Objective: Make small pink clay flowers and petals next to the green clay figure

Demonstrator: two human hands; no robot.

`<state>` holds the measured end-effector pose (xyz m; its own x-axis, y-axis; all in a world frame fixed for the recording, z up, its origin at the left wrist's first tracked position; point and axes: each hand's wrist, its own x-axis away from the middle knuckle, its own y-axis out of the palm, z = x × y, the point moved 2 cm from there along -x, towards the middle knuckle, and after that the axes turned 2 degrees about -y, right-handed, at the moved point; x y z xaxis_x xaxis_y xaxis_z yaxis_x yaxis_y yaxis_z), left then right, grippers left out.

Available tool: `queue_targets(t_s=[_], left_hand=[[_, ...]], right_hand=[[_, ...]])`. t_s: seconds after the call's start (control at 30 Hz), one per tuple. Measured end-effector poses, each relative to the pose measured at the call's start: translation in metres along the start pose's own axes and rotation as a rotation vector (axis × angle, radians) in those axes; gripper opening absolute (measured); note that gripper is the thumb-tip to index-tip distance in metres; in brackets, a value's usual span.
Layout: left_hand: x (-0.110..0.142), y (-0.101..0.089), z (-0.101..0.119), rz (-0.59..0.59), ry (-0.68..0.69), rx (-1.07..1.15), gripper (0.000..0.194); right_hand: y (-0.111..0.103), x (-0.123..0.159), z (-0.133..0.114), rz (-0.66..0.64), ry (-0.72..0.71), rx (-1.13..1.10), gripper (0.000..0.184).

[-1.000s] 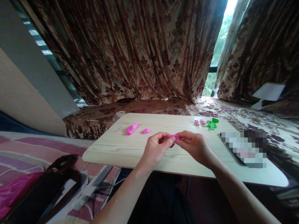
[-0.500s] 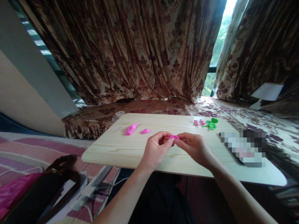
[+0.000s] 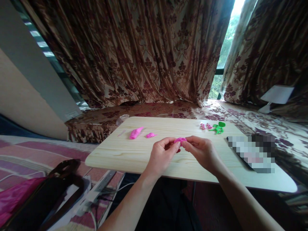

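Observation:
Between the fingertips of both hands is a small flattened piece of pink modelling clay (image 3: 180,140), held above the table. My left hand (image 3: 165,152) pinches its left side between thumb and fingers. On the other side, my right hand (image 3: 198,148) grips its edge with thumb and forefinger. Beyond my left hand, a larger lump of pink clay (image 3: 136,133) and a smaller pink lump (image 3: 150,135) lie on the table. Small pink-and-white pieces (image 3: 206,126) sit toward the far right, beside green clay pieces (image 3: 218,129).
The pale wooden table (image 3: 115,154) has rounded corners. A dark-edged, blurred-out flat object (image 3: 250,155) lies at its right. A clear plastic container (image 3: 122,119) is by the far left corner. A power strip (image 3: 96,189) and a dark bag (image 3: 45,192) are on the left.
The pink clay piece has turned slightly between my fingertips and shows more of its surface. Both hands stay in nearly the same place; the other things have not moved.

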<state>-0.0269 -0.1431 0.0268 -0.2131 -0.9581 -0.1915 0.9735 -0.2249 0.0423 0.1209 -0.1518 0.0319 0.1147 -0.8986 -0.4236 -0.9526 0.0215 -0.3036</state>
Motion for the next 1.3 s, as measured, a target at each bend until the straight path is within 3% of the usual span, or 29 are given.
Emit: queue_targets(t_s=[0.1, 0.23, 0.3, 0.6, 0.83, 0.97, 1.13, 1.3], left_hand=[[0.0, 0.002, -0.002, 0.005, -0.04, 0.073, 0.03], [0.002, 0.006, -0.004, -0.009, -0.083, 0.154, 0.031], [0.003, 0.006, -0.004, -0.015, -0.096, 0.171, 0.03], [0.002, 0.004, -0.001, 0.029, -0.076, 0.131, 0.028], [0.001, 0.008, 0.0, 0.086, 0.032, 0.005, 0.025], [0.003, 0.01, -0.002, 0.081, 0.005, 0.08, 0.027], [0.006, 0.009, -0.004, 0.066, -0.025, 0.069, 0.025], [0.01, 0.006, -0.001, 0.012, -0.005, 0.014, 0.023]], right_hand=[[-0.001, 0.003, -0.002, -0.009, -0.079, 0.104, 0.023], [0.0, 0.006, -0.001, 0.091, -0.203, 0.161, 0.033], [0.001, 0.006, -0.002, 0.107, -0.231, 0.187, 0.027], [0.001, 0.005, -0.001, 0.032, -0.123, -0.021, 0.018], [0.0, 0.004, -0.011, 0.111, -0.218, 0.197, 0.011], [0.0, 0.005, -0.013, 0.17, -0.24, 0.25, 0.013], [-0.007, 0.004, -0.014, 0.113, -0.266, 0.305, 0.017], [-0.011, -0.002, -0.025, -0.071, -0.345, 0.37, 0.013]])
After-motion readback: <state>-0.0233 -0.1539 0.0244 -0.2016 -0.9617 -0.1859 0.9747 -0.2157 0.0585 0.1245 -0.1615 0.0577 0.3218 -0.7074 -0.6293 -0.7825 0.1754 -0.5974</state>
